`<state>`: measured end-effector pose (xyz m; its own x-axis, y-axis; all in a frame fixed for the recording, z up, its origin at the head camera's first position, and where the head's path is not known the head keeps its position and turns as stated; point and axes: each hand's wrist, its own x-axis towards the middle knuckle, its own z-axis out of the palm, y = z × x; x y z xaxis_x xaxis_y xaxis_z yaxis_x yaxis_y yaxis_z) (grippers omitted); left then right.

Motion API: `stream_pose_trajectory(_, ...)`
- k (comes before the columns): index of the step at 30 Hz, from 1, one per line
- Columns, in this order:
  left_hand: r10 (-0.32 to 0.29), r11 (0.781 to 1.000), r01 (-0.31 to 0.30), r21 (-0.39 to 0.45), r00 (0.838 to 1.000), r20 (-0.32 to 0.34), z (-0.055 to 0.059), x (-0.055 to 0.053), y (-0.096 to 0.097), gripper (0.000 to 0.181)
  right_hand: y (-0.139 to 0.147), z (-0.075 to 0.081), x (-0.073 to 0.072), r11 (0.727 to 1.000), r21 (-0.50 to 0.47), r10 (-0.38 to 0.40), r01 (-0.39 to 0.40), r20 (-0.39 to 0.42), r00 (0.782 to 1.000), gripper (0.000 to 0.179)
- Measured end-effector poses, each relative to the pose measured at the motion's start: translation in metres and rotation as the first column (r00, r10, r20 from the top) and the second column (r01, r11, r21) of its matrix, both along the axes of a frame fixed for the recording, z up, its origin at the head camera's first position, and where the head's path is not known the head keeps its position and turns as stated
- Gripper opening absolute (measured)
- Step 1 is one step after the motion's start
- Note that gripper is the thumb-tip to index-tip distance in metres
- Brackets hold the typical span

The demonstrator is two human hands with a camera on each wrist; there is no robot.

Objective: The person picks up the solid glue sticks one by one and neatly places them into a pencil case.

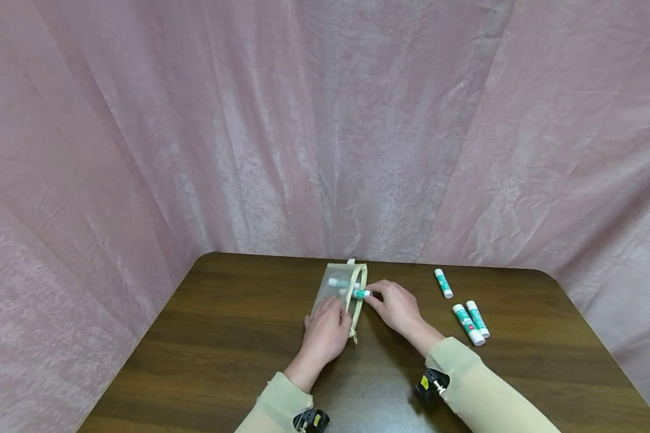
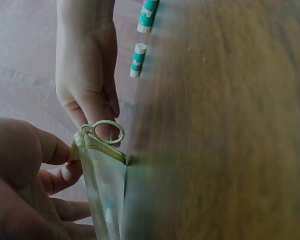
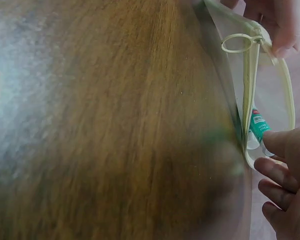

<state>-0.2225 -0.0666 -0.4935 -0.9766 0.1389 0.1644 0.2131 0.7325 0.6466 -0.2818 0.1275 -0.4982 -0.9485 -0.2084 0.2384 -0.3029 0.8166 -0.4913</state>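
Observation:
A see-through zip pouch (image 1: 325,288) with cream edging lies at the table's far side, its mouth spread toward the right. My left hand (image 1: 327,331) grips the pouch's near rim between thumb and fingers; in the left wrist view the zip's ring pull (image 2: 110,132) sticks out beside that grip. At the mouth, my right hand (image 1: 395,305) pinches the end of a green-and-white glue stick (image 3: 260,125), whose other end is inside the pouch. Another glue stick (image 1: 337,282) shows through the pouch's clear side.
To the right of my right hand lie three more glue sticks: one by itself (image 1: 443,283) farther back, and a larger one (image 1: 468,325) beside a smaller one (image 1: 478,319). The brown wooden table (image 1: 222,337) ends at pink curtains (image 1: 325,150) behind.

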Motion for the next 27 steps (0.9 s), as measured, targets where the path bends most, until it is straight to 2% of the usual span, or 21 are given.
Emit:
stream_pose_trajectory(10, -0.001, 1.000, 0.001, 0.002, 1.000, -0.004, -0.001, -0.001, 0.000, 0.024, -0.005, -0.006, -0.008, 0.999, 0.045, -0.011, 0.011, -0.009, 1.000, 0.020)
stream_pose_trajectory(18, -0.003, 1.000, 0.003, -0.015, 1.000, -0.013, -0.001, 0.000, 0.000, 0.024, -0.009, -0.010, -0.014, 0.998, 0.063, -0.002, 0.005, -0.048, 0.999, 0.020)
stream_pose_trajectory(27, -0.002, 1.000, 0.002, -0.019, 1.000, -0.012, -0.001, 0.002, 0.001, 0.023, -0.003, -0.011, -0.013, 0.997, 0.066, -0.040, 0.043, -0.047, 0.998, 0.022)
